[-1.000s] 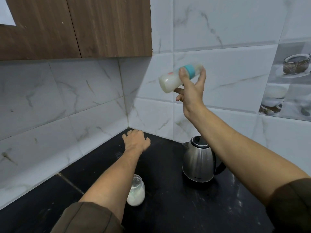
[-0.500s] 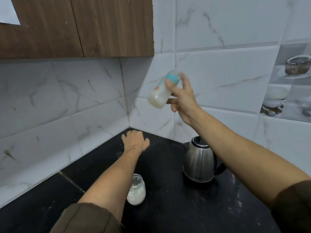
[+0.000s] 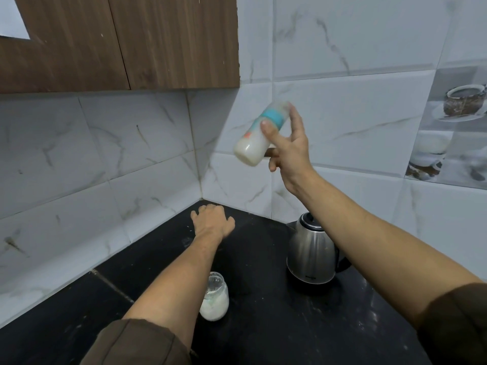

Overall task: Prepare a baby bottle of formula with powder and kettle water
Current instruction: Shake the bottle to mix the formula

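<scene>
Milky white liquid fills the baby bottle (image 3: 259,134), which the right hand (image 3: 289,151) holds up in the air in front of the tiled wall (image 3: 342,114) — thumb on the near side, a finger along the far side, the rest loose. It tilts, base down to the left, teal collar up to the right, slightly blurred. The left hand (image 3: 212,223) rests palm down and empty on the black counter (image 3: 263,338) near the corner, fingers loosely spread. A glass jar (image 3: 214,299) of white powder stands open beside the left forearm — the steel kettle (image 3: 312,255) sits lidded below the right forearm
</scene>
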Available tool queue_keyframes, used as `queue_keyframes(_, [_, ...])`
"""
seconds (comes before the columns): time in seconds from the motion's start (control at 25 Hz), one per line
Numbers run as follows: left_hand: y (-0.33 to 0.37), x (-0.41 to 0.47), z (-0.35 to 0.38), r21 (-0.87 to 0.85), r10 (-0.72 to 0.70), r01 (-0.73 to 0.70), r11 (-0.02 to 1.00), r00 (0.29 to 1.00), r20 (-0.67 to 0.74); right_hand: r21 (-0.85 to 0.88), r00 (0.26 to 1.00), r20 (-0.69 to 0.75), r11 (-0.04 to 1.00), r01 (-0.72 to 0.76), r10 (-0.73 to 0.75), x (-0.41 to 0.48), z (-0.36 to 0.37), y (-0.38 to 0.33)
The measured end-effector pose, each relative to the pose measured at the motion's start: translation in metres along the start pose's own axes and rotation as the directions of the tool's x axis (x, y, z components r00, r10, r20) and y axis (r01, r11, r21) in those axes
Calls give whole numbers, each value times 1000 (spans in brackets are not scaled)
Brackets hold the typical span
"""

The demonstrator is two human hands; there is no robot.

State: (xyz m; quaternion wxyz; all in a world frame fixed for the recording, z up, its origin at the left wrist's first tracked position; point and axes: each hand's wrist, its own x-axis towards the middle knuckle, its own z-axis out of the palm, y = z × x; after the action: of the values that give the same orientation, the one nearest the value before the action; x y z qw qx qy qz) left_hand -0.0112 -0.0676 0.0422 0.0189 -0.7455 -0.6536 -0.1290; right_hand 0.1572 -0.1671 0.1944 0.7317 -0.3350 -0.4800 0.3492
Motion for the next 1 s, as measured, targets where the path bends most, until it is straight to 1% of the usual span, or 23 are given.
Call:
queue_keyframes(0.04, [1, 1, 0, -2, 2, -2, 1000, 1000, -7, 77, 994, -103, 997, -21, 29, 5, 1, 0])
queue_keyframes(0.08, [2, 1, -1, -4, 4, -4, 1000, 1000, -13, 120, 986, -154, 992, -42, 61, 7, 3, -2])
queue_keyframes(0.12, [4, 1, -3, -8, 6, -6, 1000, 1000, -14, 106, 988, -132, 992, -67, 81, 8, 4, -3])
queue_keyframes(0.16, [4, 2, -4, -13, 7, -7, 1000, 1000, -14, 33, 996, -46, 996, -77, 79, 7, 4, -2])
queue_keyframes(0.24, [5, 3, -4, -18, 11, -12, 1000, 1000, -20, -104, 985, 174, 995, -5, 23, -2, 3, 3])
queue_keyframes(0.28, [5, 3, -4, -17, 12, -13, 1000, 1000, -22, -123, 978, 207, 992, 38, -12, -4, 3, 3])
queue_keyframes(0.32, [4, 3, -4, -17, 11, -11, 1000, 1000, -22, -95, 988, 150, 995, 37, -23, -3, 4, 0])
queue_keyframes(0.36, [4, 2, -4, -16, 10, -10, 1000, 1000, -22, -25, 1000, 15, 1000, -7, 8, 1, 5, -3])
queue_keyframes(0.4, [3, 3, -3, -16, 8, -8, 1000, 1000, -22, 74, 990, -128, 996, -56, 66, 7, 6, -5])
queue_keyframes(0.44, [2, 3, -2, -12, 4, -4, 1000, 1000, -21, 155, 966, -223, 983, -100, 133, 12, 7, -7])
queue_keyframes(0.48, [1, 2, -2, -7, 1, -1, 1000, 1000, -18, 194, 948, -245, 969, -156, 202, 14, 8, -6])
queue_keyframes(0.52, [1, 2, -2, -3, -1, 1, 1000, 1000, -15, 190, 944, -196, 954, -230, 267, 16, 8, -4])
queue_keyframes(0.56, [1, 2, -2, -4, -1, 1, 1000, 1000, -12, 144, 944, -103, 943, -298, 314, 13, 8, -2])
queue_keyframes(0.6, [1, 3, -1, -5, 2, -2, 1000, 1000, -11, 58, 942, 0, 940, -336, 336, 6, 9, 0])
queue_keyframes(0.64, [1, 3, -1, -5, 4, -4, 1000, 1000, -12, -24, 939, 81, 943, -333, 334, 0, 10, 1])
queue_keyframes(0.68, [2, 3, -1, -3, 4, -4, 1000, 1000, -14, -70, 937, 125, 945, -319, 326, -4, 12, 0])
queue_keyframes(0.72, [2, 3, -2, -2, 4, -4, 1000, 1000, -15, -71, 936, 115, 943, -326, 332, -4, 13, 0])
queue_keyframes(0.8, [2, 2, -2, -4, 4, -4, 1000, 1000, -16, 32, 916, 14, 916, -401, 400, 0, 15, -6])
queue_keyframes(0.84, [2, 1, -2, -8, 6, -6, 1000, 1000, -19, 70, 896, 2, 893, -444, 445, 1, 15, -9])
queue_keyframes(0.88, [2, 0, -3, -10, 7, -7, 1000, 1000, -21, 61, 881, 26, 879, -473, 473, 0, 15, -12])
queue_keyframes(0.92, [2, 0, -4, -10, 5, -5, 1000, 1000, -19, 7, 877, 79, 880, -475, 473, -2, 15, -14])
queue_keyframes(1.0, [1, -1, -5, -14, -3, 3, 1000, 1000, -11, -106, 890, 194, 911, -398, 412, -11, 19, -17])
